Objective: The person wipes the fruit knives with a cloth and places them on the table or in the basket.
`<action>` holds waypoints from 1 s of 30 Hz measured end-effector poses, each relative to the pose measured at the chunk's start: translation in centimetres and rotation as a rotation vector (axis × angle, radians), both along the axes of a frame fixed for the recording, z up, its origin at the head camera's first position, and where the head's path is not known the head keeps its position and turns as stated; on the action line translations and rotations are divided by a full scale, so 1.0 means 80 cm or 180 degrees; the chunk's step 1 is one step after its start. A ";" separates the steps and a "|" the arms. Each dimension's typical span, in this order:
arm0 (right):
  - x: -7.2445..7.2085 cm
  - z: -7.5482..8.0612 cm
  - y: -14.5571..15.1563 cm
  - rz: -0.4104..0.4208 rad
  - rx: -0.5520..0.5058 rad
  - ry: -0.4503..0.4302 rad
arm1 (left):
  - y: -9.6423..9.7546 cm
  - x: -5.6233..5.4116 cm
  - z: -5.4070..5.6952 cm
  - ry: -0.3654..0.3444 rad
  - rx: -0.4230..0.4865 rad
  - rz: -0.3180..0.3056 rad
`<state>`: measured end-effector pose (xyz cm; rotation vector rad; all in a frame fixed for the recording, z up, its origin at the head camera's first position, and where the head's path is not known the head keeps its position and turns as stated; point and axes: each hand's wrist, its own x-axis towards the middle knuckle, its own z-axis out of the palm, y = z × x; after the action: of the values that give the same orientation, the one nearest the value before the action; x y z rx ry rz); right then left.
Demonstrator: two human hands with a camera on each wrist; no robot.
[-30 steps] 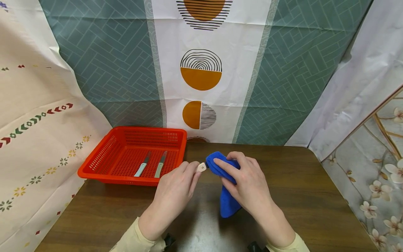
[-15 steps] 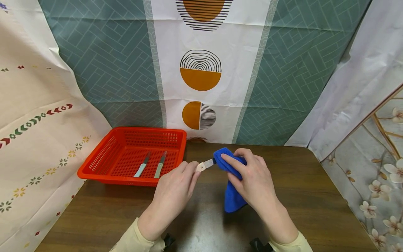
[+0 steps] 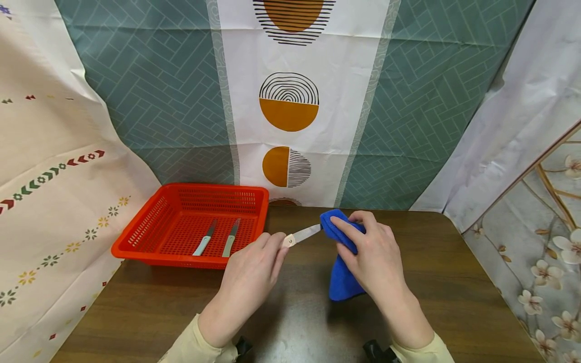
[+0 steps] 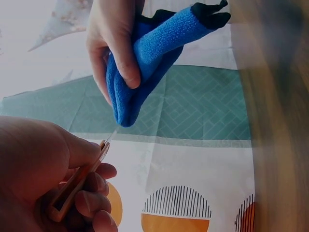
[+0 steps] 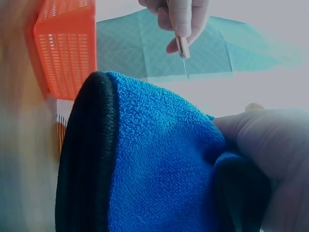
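A folding knife with a cream handle is gripped by my left hand, its bare blade pointing right and slightly up above the table. In the left wrist view the handle lies between thumb and curled fingers. My right hand pinches a folded blue cloth with dark edging, thumb on one side and fingers on the other. The blade's tip reaches right to the cloth's fold. In the right wrist view the cloth fills the foreground, with the knife's handle beyond it.
A red plastic basket stands at the left back of the brown table. Inside it lie a knife with a pale blue handle and one with a pale green handle. Patterned cloth hangs behind the table.
My right hand has drawn the blue cloth to the right and slightly up along the knife, baring the blade. My left hand has stayed nearly still with the knife.
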<state>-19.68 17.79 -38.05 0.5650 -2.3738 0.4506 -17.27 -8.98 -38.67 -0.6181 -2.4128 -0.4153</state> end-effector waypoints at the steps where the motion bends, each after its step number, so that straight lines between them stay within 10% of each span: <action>1: 0.000 0.001 0.001 -0.0030 -0.0023 -0.0020 | 0.000 0.000 0.000 0.0002 0.0004 -0.0001; 30: 0.019 -0.004 -0.037 0.0742 0.0253 0.0360 | -0.001 -0.002 -0.002 -0.0118 -0.0038 -0.0016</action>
<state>-18.20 14.80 -38.37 0.8863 -2.2349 0.4155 -17.44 -9.03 -38.83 -0.6271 -2.4508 -0.4183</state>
